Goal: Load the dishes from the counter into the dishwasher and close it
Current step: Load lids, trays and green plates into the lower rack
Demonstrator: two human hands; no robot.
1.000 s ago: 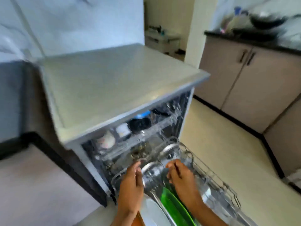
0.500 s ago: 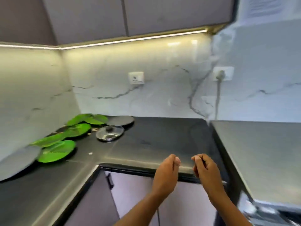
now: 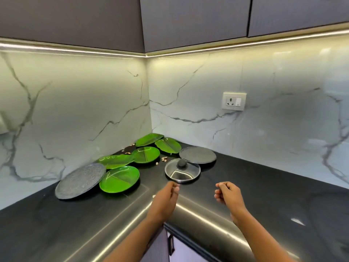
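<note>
Several green leaf-shaped plates lie in the corner of the black counter [image 3: 264,186], the nearest green plate [image 3: 119,179] beside a round grey plate [image 3: 80,181]. A second grey plate [image 3: 197,155] lies further right. In front of it sits a glass pot lid [image 3: 182,172] with a black knob. My left hand [image 3: 166,198] hovers just short of the lid, fingers loosely curled, holding nothing. My right hand [image 3: 228,194] hangs over the counter to the right, also loosely curled and holding nothing. The dishwasher is out of view.
Small crumbs [image 3: 164,158] are scattered among the plates. A marble backsplash with a wall socket [image 3: 234,101] rises behind the counter, dark upper cabinets [image 3: 188,21] hang above, and a lower cabinet door [image 3: 181,250] shows under the counter's front edge.
My view swung from the open dishwasher rack to the counter corner. Both hands left the rack and now reach toward the lid and plates, closer than half a second ago.
</note>
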